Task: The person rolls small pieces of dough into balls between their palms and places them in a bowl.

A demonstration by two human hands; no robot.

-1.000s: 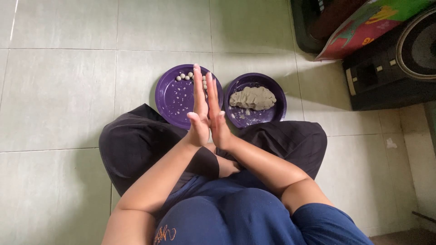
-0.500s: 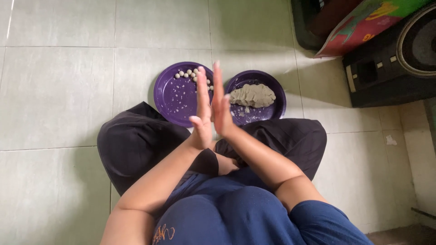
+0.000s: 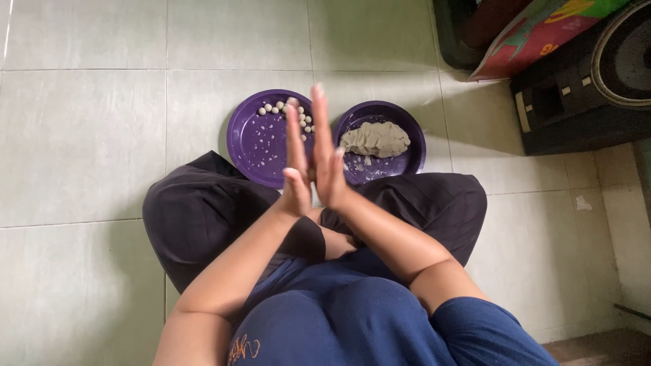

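**Palms pressed together above two purple plates**

Both hands are raised in front of the person, palm against palm with the fingers straight and pointing away. Left hand [image 3: 296, 173] sits a little lower, and right hand [image 3: 327, 159] reaches further forward, so the fingertips are offset. Whether a bit of dough lies between the palms cannot be told, since they hide whatever is there.

Just beyond the hands, two purple plates stand side by side on the tiled floor [image 3: 88, 135], touching or nearly so. On the left plate [image 3: 252, 146] lies a small cluster of dough balls [image 3: 285, 112] along the far rim, with pale crumbs scattered over the rest of it. On the right plate [image 3: 407, 163] lies a lump of grey dough [image 3: 375, 139], flattened and uneven, with a few crumbs beside it.

Judging by how things lie, the work seems to be at an early to middle stage: roughly a dozen balls are made, while the lump is much larger than all of them together, so most of the dough is left to shape.

The person sits cross-legged in dark trousers [image 3: 196, 217], knees close to the plates. A black speaker [image 3: 583, 88] stands at the far right.
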